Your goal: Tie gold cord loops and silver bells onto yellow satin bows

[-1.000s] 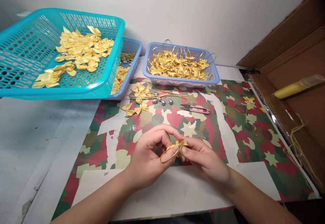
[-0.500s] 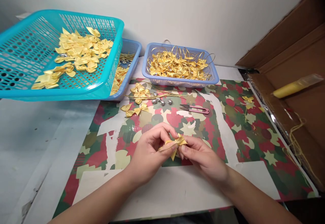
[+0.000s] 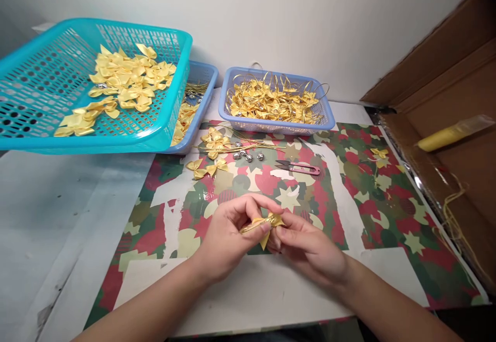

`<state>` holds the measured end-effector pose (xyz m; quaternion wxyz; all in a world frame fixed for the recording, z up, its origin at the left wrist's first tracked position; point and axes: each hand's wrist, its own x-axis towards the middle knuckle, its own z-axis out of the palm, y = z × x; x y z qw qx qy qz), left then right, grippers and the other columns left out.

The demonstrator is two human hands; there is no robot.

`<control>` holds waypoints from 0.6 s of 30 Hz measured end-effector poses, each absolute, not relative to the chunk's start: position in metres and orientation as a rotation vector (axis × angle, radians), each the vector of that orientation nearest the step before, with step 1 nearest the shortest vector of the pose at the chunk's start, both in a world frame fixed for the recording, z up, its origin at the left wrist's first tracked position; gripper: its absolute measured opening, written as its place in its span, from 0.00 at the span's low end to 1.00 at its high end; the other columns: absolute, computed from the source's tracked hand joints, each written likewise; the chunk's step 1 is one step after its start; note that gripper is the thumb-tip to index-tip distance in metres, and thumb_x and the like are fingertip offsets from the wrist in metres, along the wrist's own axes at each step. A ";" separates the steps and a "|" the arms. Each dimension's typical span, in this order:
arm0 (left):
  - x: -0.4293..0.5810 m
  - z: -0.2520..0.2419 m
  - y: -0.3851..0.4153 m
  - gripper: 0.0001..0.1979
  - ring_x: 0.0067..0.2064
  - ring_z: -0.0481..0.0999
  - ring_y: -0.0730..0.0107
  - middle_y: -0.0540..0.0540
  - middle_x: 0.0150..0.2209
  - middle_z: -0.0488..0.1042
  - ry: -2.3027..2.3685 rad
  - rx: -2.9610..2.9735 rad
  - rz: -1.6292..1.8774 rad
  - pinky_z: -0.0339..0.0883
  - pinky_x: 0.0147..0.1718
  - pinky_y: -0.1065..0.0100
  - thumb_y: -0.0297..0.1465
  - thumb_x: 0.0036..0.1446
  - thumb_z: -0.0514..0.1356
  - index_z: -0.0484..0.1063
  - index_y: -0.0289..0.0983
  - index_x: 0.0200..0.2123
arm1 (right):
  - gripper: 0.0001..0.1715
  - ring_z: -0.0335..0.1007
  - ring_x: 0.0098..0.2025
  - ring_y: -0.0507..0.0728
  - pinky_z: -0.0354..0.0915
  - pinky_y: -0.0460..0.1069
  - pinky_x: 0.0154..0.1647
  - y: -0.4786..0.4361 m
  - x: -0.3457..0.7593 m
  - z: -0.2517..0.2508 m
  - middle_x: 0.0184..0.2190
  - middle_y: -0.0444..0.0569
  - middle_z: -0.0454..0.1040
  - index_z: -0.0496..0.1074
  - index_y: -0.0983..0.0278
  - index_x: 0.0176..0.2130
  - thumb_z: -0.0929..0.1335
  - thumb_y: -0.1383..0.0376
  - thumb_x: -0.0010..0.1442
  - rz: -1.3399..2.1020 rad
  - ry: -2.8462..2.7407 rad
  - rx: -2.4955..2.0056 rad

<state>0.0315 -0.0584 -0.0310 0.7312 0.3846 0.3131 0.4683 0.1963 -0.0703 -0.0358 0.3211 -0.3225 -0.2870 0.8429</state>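
Note:
My left hand (image 3: pixel 227 233) and my right hand (image 3: pixel 308 246) meet over the patterned mat (image 3: pixel 349 197), both pinched on one small yellow ribbon bow (image 3: pixel 267 224) with a gold cord on it. The bow is held a little above the mat, between the fingertips of both hands. Loose yellow bows (image 3: pixel 211 151), gold cords (image 3: pixel 240 147) and small silver bells (image 3: pixel 248 156) lie on the mat just beyond my hands. Pink thread snips (image 3: pixel 300 167) lie to their right.
A teal basket (image 3: pixel 170 125) of plain yellow bows sits raised at the back left, over a blue tray (image 3: pixel 203 102). A second blue tray (image 3: pixel 271 125) of bows with gold loops stands at the back middle. A cardboard box (image 3: pixel 445 73) with a yellow spool (image 3: pixel 445 136) lines the right side.
The gold cord loop that hung open below my fingers a second ago is now drawn in tight against the bow. Both hands stayed in the same spot, fingers shifting slightly.

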 end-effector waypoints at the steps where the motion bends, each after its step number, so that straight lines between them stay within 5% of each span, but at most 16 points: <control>1: 0.032 -0.030 -0.058 0.15 0.23 0.72 0.83 0.50 0.35 0.72 0.671 0.846 1.036 0.71 0.23 0.76 0.28 0.56 0.65 0.63 0.33 0.21 | 0.13 0.51 0.30 0.51 0.48 0.49 0.35 -0.071 0.196 -0.035 0.25 0.41 0.58 0.69 0.64 0.30 0.72 0.57 0.56 2.222 -0.742 -0.840; 5: 0.033 -0.029 -0.056 0.15 0.18 0.65 0.89 0.51 0.32 0.70 0.624 0.872 1.045 0.66 0.18 0.80 0.28 0.54 0.66 0.64 0.32 0.20 | 0.16 0.51 0.30 0.51 0.48 0.49 0.35 -0.070 0.197 -0.034 0.25 0.42 0.59 0.65 0.64 0.26 0.71 0.58 0.57 2.225 -0.761 -0.825; 18: 0.031 -0.037 -0.057 0.13 0.22 0.67 0.84 0.49 0.37 0.65 0.702 0.946 1.050 0.59 0.15 0.79 0.30 0.56 0.64 0.67 0.34 0.22 | 0.19 0.48 0.29 0.51 0.47 0.49 0.33 -0.068 0.197 -0.037 0.24 0.42 0.57 0.63 0.63 0.25 0.70 0.56 0.58 2.179 -0.819 -0.874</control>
